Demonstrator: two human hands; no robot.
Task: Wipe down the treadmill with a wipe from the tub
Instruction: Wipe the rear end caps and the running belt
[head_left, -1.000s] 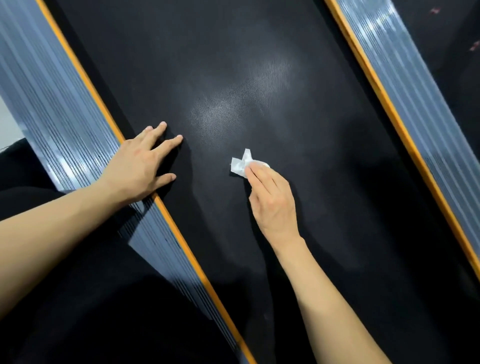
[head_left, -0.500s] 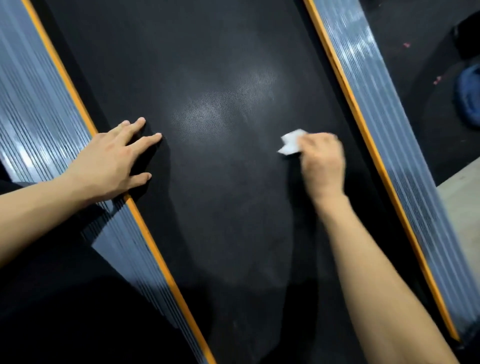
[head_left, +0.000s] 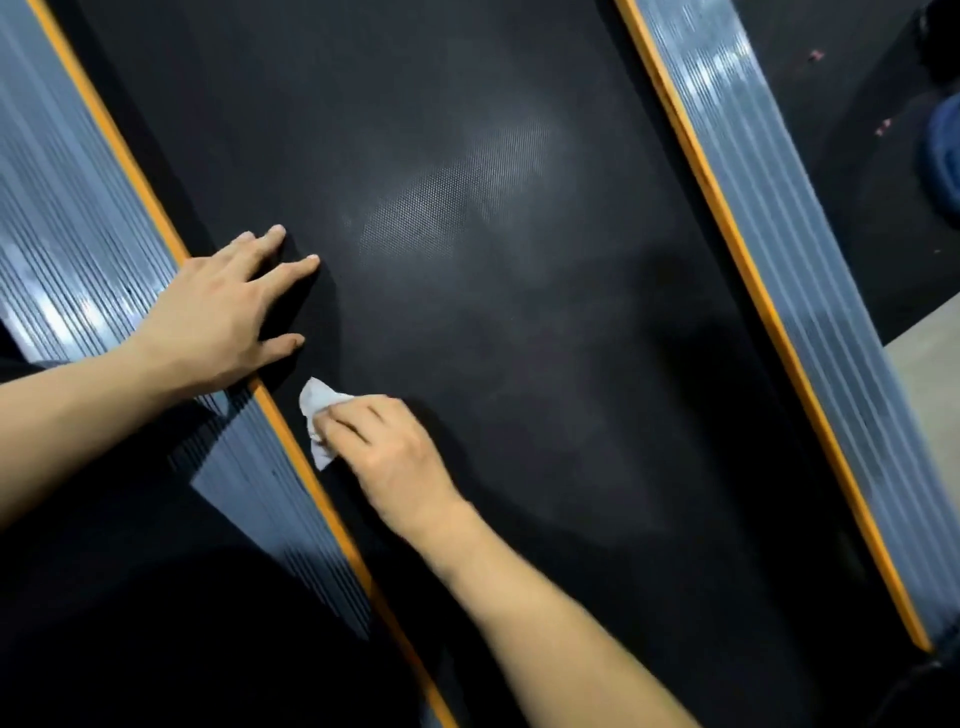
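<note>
My right hand (head_left: 387, 447) has swept the wipe (head_left: 318, 415) across the belt (head_left: 519, 312) to its left orange edge (head_left: 291, 441); fingers press it flat, left hand (head_left: 223, 312) braces open-palmed. Wiping underway; next stroke runs rightward.

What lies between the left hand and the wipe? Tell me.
Only bare black belt, a short strip of it, in the head view. The left hand rests flat above; the right hand presses the wipe just below its thumb, beside the orange edge strip.
</note>
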